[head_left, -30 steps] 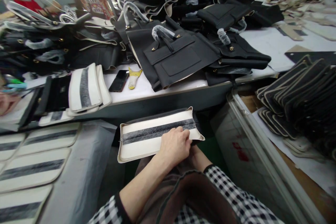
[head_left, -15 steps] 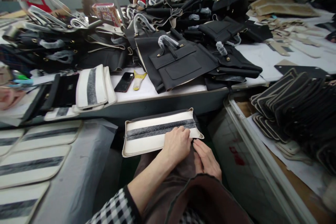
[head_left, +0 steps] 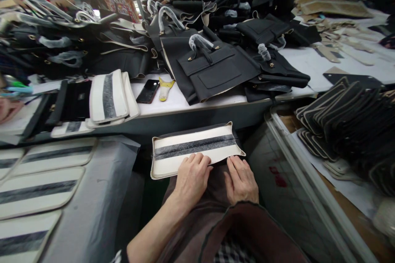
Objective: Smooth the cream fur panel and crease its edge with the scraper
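Note:
A cream panel (head_left: 197, 148) with a dark grey stripe down its middle lies across my lap, over a black piece underneath. My left hand (head_left: 190, 176) rests on the panel's near edge with fingers flat on the cream part. My right hand (head_left: 241, 178) lies beside it, fingertips touching the near right edge of the panel. Both hands press flat on it rather than grip it. A brown apron (head_left: 216, 222) covers my lap below the hands.
Similar striped panels lie on a grey sheet at the left (head_left: 40, 189) and stacked on the table (head_left: 108, 98). A phone (head_left: 148, 91) and yellow tool (head_left: 165, 88) lie by black bags (head_left: 212, 70). Dark panels (head_left: 348, 119) stand stacked at right. Another person's hand (head_left: 8, 109) is at far left.
My left hand slid left along the panel's near edge. My right hand came out from under and now lies flat at the right edge. The panel shifted slightly right.

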`<state>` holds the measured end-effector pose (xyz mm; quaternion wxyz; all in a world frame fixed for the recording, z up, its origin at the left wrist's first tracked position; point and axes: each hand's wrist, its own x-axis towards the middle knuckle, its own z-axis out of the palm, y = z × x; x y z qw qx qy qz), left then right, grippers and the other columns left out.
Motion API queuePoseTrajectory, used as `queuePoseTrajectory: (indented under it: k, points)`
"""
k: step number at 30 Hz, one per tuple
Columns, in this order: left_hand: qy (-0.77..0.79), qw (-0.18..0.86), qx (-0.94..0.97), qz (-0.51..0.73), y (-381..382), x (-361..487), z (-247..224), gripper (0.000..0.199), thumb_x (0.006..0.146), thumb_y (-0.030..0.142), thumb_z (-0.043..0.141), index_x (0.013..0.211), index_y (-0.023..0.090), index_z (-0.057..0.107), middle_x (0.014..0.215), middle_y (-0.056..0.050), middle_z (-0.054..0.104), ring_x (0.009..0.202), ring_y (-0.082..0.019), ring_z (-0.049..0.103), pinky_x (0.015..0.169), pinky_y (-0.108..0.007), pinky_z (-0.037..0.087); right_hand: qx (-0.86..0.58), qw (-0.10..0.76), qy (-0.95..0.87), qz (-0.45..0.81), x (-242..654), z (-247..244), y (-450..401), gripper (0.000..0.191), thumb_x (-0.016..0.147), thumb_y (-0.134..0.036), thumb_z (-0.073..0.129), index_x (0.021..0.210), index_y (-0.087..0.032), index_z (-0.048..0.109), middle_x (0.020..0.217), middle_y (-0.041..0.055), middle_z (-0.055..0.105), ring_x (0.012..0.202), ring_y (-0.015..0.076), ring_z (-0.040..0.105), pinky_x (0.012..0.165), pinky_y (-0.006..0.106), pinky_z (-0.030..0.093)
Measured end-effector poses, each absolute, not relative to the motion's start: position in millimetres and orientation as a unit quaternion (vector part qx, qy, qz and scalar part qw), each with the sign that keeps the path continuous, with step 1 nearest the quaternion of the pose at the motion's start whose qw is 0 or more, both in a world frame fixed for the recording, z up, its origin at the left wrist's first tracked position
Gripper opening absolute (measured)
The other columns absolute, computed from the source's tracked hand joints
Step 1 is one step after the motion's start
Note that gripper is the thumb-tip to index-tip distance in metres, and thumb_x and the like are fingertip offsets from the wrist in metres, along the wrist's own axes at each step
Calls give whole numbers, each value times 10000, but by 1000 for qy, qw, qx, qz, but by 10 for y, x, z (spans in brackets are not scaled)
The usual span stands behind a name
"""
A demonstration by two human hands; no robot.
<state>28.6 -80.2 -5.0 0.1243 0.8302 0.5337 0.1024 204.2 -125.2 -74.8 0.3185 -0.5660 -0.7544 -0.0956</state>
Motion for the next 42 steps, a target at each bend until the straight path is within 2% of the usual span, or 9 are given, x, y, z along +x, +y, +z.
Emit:
queuePoseTrajectory:
  k: [7, 16, 19, 22, 24, 27, 33, 38, 42]
  points:
    - [555, 136, 815, 90, -762, 239, -83, 117, 966, 235, 483, 888, 201, 562, 900, -38, 601, 869, -229, 547, 779, -367, 426, -564, 313, -755, -117, 1929, -806, -1230, 557, 899, -150, 603, 1428, -92, 439, 1304, 188, 574, 1253, 318, 512, 1072, 507, 429]
    - [560, 152, 810, 80, -682, 297, -100, 127, 952, 189, 470, 858, 171, 553, 877, -70, 596, 847, -247, 547, 769, -387, 425, -543, 364, -749, -107, 1591, -814, -1213, 546, 904, -140, 583, 1431, -105, 446, 1237, 190, 603, 1199, 327, 547, 1018, 521, 482]
    - [542, 186, 812, 112, -743, 161, -91, 42, 939, 193, 520, 949, 172, 555, 920, -55, 609, 878, -239, 540, 789, -380, 433, -540, 357, -756, -95, 1549, -806, -1218, 583, 888, -128, 599, 1445, -115, 428, 1236, 191, 600, 1192, 332, 550, 1016, 535, 484]
    - [541, 188, 808, 141, -845, -83, -76, 117, 921, 173, 556, 1036, 185, 540, 978, -47, 609, 921, -238, 519, 810, -383, 434, -539, 344, -761, -107, 1561, -824, -1215, 600, 879, -143, 619, 1447, -112, 427, 1233, 194, 599, 1178, 344, 555, 1001, 544, 495]
    - [545, 170, 809, 142, -901, -239, -73, 37, 938, 184, 528, 964, 196, 551, 967, -48, 601, 917, -240, 507, 808, -391, 429, -534, 345, -763, -120, 1567, -839, -1205, 596, 878, -165, 630, 1440, -113, 439, 1223, 188, 606, 1161, 342, 565, 992, 538, 504]
    - [544, 152, 814, 135, -930, -359, -79, 103, 959, 218, 494, 877, 199, 553, 935, -46, 595, 888, -237, 506, 787, -396, 427, -529, 356, -761, -123, 1546, -854, -1195, 577, 880, -186, 633, 1428, -133, 462, 1208, 168, 618, 1137, 327, 580, 988, 527, 513]
    - [544, 133, 825, 82, -880, -319, -49, 93, 946, 190, 494, 875, 179, 553, 889, -65, 582, 848, -251, 519, 754, -400, 443, -519, 374, -762, -100, 1448, -855, -1212, 560, 875, -162, 627, 1417, -160, 485, 1188, 148, 632, 1110, 306, 600, 993, 517, 515]
    - [541, 164, 822, 66, -819, -318, -2, 98, 947, 194, 503, 859, 177, 541, 880, -61, 588, 840, -235, 536, 765, -373, 451, -522, 388, -753, -95, 1415, -818, -1204, 532, 878, -143, 623, 1396, -189, 512, 1171, 119, 643, 1096, 285, 611, 999, 496, 513]
    - [534, 211, 811, 115, -814, -397, -17, 64, 936, 207, 547, 875, 190, 538, 886, -33, 604, 851, -213, 550, 779, -353, 454, -541, 371, -752, -65, 1424, -732, -1191, 526, 875, -133, 633, 1383, -209, 519, 1169, 102, 642, 1093, 268, 612, 1016, 478, 503]
